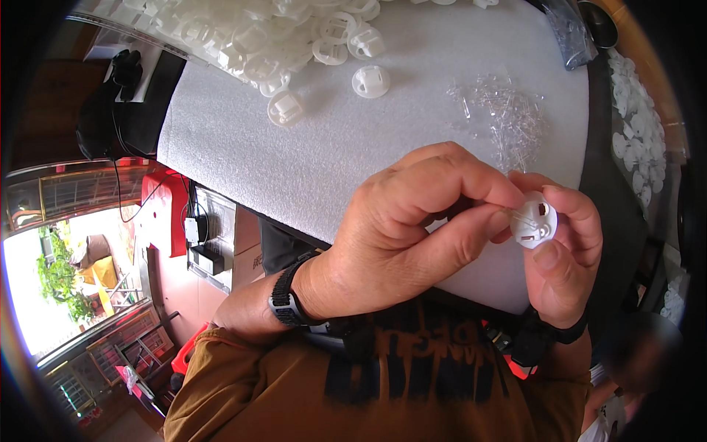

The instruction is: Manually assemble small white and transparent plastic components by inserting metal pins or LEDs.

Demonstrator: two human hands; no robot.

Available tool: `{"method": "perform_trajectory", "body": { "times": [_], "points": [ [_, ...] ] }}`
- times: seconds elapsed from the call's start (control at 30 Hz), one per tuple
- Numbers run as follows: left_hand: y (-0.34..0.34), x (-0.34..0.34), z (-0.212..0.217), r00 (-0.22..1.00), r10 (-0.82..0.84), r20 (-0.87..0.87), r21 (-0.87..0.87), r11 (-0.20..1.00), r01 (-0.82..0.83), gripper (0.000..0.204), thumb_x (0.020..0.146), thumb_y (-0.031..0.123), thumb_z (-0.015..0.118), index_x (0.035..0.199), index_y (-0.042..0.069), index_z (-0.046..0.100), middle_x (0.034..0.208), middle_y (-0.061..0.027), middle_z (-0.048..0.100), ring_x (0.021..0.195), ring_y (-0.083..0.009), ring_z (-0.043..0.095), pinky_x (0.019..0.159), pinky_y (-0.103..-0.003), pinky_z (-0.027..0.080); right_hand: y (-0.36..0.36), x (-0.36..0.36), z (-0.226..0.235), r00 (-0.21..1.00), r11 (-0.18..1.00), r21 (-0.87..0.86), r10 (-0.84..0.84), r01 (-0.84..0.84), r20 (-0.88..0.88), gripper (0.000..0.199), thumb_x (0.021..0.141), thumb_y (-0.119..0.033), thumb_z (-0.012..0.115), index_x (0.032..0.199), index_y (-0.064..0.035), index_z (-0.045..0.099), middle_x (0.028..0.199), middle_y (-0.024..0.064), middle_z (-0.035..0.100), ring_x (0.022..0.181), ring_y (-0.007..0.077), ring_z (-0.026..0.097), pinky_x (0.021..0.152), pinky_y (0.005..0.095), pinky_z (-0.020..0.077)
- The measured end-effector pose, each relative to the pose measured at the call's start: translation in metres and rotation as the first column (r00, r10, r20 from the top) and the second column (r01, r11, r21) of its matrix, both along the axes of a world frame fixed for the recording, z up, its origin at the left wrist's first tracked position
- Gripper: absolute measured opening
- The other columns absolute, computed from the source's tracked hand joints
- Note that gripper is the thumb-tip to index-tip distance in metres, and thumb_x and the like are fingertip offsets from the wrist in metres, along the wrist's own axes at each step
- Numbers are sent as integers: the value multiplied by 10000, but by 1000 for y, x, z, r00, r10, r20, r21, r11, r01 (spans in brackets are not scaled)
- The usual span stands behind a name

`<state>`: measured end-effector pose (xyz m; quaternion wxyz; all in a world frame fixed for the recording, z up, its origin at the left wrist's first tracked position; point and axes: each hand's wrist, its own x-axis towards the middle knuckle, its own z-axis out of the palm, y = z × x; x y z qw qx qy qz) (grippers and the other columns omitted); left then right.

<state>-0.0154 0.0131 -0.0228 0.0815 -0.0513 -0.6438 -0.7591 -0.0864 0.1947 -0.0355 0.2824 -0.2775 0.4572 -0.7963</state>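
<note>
My right hand (563,258) grips a small round white plastic disc (543,227) by its edge, between thumb and fingers. The disc has rectangular slots, and its face is turned up toward me. My left hand (420,221) reaches across from the left, thumb and forefinger pinched at the disc's left side. Thin, pale pin-like pieces (526,219) show between those fingertips and the disc; their ends are partly hidden by the fingers. Beyond my hands a loose heap of thin clear pin-like pieces (508,121) lies on the pale table mat (236,140).
A large pile of white plastic discs (258,37) covers the far left of the table, with a few loose discs (370,82) near it. More white pieces (638,132) lie at the far right. A clear plastic bag (568,37) rests at the back right corner. Another person (637,353) is at the lower right.
</note>
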Motion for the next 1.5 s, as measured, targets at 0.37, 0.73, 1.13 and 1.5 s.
{"method": "perform_trajectory", "body": {
  "times": [0.37,0.73,1.13,1.5],
  "points": [
    [-6,-1,2,985,22,-171,-276,959,-69,147,810,-6,587,957,4,595,849,-70,555,647,-107,549,573,-227,435,0,0,3,986,997,51,-54,63,-158,406,805,-5,591,1187,30,456,1241,264,435,1118,293,495,931,379,413],
    [-6,-2,-1,966,43,-254,-378,915,-140,159,758,5,638,913,14,606,807,-78,595,699,-170,567,599,-271,441,3,2,4,819,948,152,-151,278,-553,390,756,57,609,1131,34,504,1185,254,478,1129,338,486,951,392,377],
    [2,4,-1,992,127,-6,-131,983,-127,107,799,12,620,896,-15,581,815,-59,568,692,-116,559,606,-231,444,3,4,7,825,936,220,-113,276,-554,386,764,32,625,1135,29,521,1174,235,492,1101,324,511,923,371,403],
    [-3,2,3,967,82,-242,-515,833,-199,165,714,-11,672,854,7,587,701,-86,585,579,-190,564,528,-269,433,8,0,12,771,928,306,33,212,-636,418,805,-44,607,1212,-50,514,1214,241,464,1117,296,487,913,340,388]
  ]
}}
